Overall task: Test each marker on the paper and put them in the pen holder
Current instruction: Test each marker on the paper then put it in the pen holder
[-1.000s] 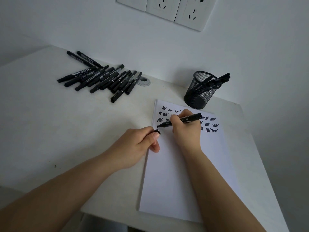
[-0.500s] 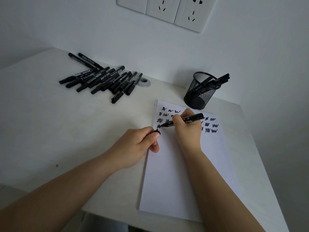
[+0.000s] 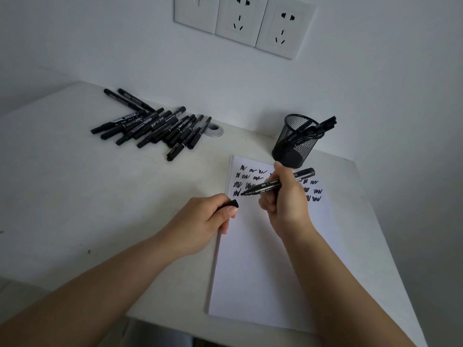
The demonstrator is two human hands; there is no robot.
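Note:
My right hand [image 3: 288, 204] grips an uncapped black marker [image 3: 269, 186], its tip just at the left end of the lowest row of scribbles on the white paper [image 3: 263, 259]. My left hand [image 3: 200, 221] is closed on the marker's black cap [image 3: 234, 204] at the paper's left edge. A black mesh pen holder [image 3: 294, 142] stands beyond the paper's top with a few markers leaning out to the right. A pile of several black capped markers [image 3: 155, 127] lies at the table's back left.
A small metal ring [image 3: 214, 130] lies at the right end of the marker pile. The white table [image 3: 75, 196] ends at a front edge below my forearms and a right edge past the paper. Wall sockets [image 3: 240, 23] sit above.
The marker tip has slid left and down along the scribble rows and the right hand has turned slightly. The left hand keeps holding the cap in place.

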